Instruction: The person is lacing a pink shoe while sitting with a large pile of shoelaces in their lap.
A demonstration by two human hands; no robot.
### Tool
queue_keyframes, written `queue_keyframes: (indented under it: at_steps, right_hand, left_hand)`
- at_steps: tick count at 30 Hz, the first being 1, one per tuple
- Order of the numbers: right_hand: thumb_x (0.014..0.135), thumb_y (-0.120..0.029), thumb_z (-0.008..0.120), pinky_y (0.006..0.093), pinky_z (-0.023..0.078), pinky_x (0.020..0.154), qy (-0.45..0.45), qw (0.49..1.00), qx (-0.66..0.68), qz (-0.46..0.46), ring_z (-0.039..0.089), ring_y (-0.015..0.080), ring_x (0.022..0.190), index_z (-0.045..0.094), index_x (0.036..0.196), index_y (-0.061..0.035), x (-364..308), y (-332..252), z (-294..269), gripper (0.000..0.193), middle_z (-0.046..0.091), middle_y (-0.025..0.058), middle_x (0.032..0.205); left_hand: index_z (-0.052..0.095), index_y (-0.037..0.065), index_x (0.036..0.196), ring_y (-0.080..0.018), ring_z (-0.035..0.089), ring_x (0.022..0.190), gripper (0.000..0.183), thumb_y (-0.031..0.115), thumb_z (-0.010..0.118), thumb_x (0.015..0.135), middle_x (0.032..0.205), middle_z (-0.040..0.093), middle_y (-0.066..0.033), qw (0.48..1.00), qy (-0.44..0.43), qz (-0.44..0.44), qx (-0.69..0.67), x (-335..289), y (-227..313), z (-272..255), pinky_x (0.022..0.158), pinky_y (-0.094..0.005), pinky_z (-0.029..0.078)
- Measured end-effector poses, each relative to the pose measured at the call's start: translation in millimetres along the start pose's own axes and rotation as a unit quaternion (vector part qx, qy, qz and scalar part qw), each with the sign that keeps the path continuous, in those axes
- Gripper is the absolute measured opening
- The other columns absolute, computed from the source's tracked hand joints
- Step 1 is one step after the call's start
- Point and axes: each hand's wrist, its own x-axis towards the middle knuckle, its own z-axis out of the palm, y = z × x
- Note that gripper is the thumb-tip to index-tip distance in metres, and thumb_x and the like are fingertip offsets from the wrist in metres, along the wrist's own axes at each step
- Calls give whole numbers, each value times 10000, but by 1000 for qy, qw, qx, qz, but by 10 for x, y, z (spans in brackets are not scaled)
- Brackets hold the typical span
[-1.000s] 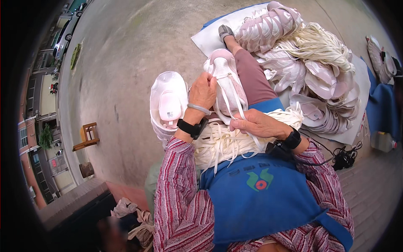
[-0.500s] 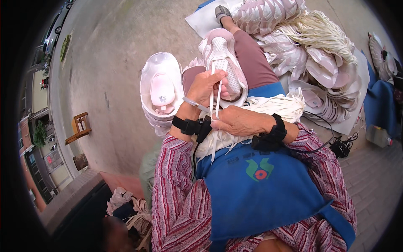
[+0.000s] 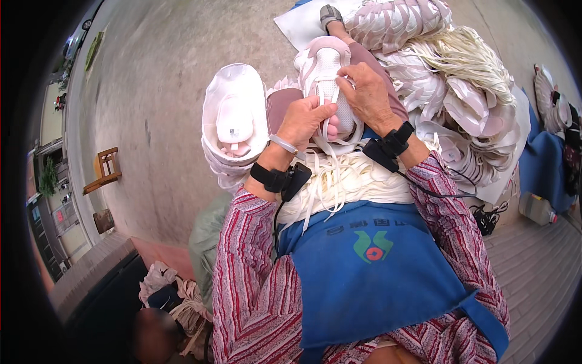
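Note:
A white and pink shoe upper (image 3: 327,50) rests over my lap, its toe pointing away from me. A white shoelace (image 3: 322,88) is threaded across its front. My left hand (image 3: 303,123) is closed at the shoe's left side, thumb pressed on the lace over the fingers. My right hand (image 3: 367,96) reaches in from the right and pinches the lace by the upper row of eyelets. A heap of loose white laces (image 3: 357,185) covers my lap below the shoe. The fingers of my left hand partly hide the mesh tongue.
A stack of nested shoe uppers (image 3: 210,124) stands left of my knee. To the right lie heaped uppers (image 3: 418,76) and a bundle of cream laces (image 3: 470,54) on a white sheet (image 3: 295,27). A wooden chair (image 3: 107,170) and a plastic jug (image 3: 537,208) are farther off.
My right hand has moved up and away from my lap to the eyelets. The left hand stays beside the shoe, slightly lower in view. The laces on my lap are now uncovered.

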Motion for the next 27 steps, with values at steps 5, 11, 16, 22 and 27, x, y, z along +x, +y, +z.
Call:
queue_keyframes:
  at_steps: [5, 11, 16, 22, 27]
  right_hand:
    - [861, -137, 595, 398, 475, 704, -42, 998, 38, -37, 589, 327, 774, 611, 924, -13, 37, 30, 3, 139, 586, 160, 842]
    - [847, -136, 635, 366, 467, 669, -27, 994, 102, 36, 581, 278, 735, 625, 968, -8, 47, 7, -62, 176, 587, 138, 839]
    - [849, -148, 630, 399, 476, 677, -11, 999, 17, -34, 595, 311, 753, 636, 897, -24, -5, 28, -61, 133, 572, 145, 818]
    - [868, -123, 610, 356, 459, 676, 13, 997, -25, -74, 572, 276, 712, 635, 972, -18, 71, 89, 46, 150, 581, 128, 790]
    - [899, -189, 529, 393, 466, 680, -177, 956, 185, 140, 593, 341, 719, 589, 910, 29, 182, 162, -101, 226, 634, 161, 799]
  left_hand:
    - [593, -4, 977, -90, 603, 560, 159, 144, 617, 926, 731, 627, -25, 1000, -10, 3, 2, 8, -8, -12, 527, -245, 548]
    - [589, -28, 993, -97, 599, 543, 186, 142, 620, 923, 729, 626, -42, 1000, -2, 0, 18, -15, -13, -53, 498, -242, 539]
    - [592, -25, 995, -103, 600, 541, 207, 160, 637, 915, 735, 631, -48, 999, -9, 2, 33, -5, -18, -37, 495, -243, 538]
    - [595, -15, 991, -107, 596, 536, 224, 183, 657, 906, 732, 633, -52, 999, -19, -2, 37, -58, -37, -55, 486, -228, 511]
    - [597, -3, 954, -99, 587, 535, 192, 182, 639, 918, 715, 620, -46, 993, -15, 12, 117, -122, -3, -50, 489, -219, 501]
